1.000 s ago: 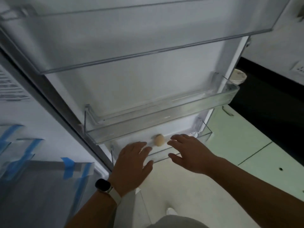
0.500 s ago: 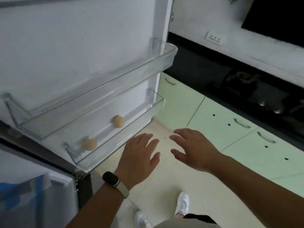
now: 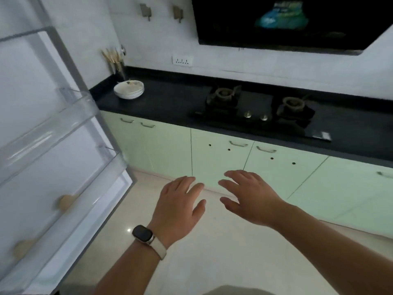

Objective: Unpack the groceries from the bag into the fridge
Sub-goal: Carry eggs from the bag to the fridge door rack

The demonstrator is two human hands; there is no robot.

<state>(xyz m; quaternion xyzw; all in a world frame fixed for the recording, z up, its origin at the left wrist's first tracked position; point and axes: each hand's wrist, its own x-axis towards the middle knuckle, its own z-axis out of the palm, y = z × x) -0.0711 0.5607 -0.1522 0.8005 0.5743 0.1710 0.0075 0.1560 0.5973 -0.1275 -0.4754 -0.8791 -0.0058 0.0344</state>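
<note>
The open fridge door (image 3: 32, 116) fills the left side, with clear door shelves. Two tan eggs (image 3: 66, 201) (image 3: 23, 250) sit in the lowest door shelf (image 3: 89, 201). My left hand (image 3: 180, 207), with a watch on the wrist, hovers over the floor with fingers spread and holds nothing. My right hand (image 3: 248, 194) hovers beside it, fingers also straight and empty. Both hands are to the right of the door, apart from it. No grocery bag is in view.
A black counter (image 3: 170, 99) runs across the back with a gas hob (image 3: 255, 111), a stack of white bowls (image 3: 129, 89) and a chopstick holder (image 3: 119, 67). Pale green cabinets (image 3: 223, 158) stand under it. A black range hood (image 3: 287, 22) hangs above.
The view has swung right, from the door shelves to the kitchen counter. Both hands have drawn away from the lowest door shelf and now hover empty over the floor.
</note>
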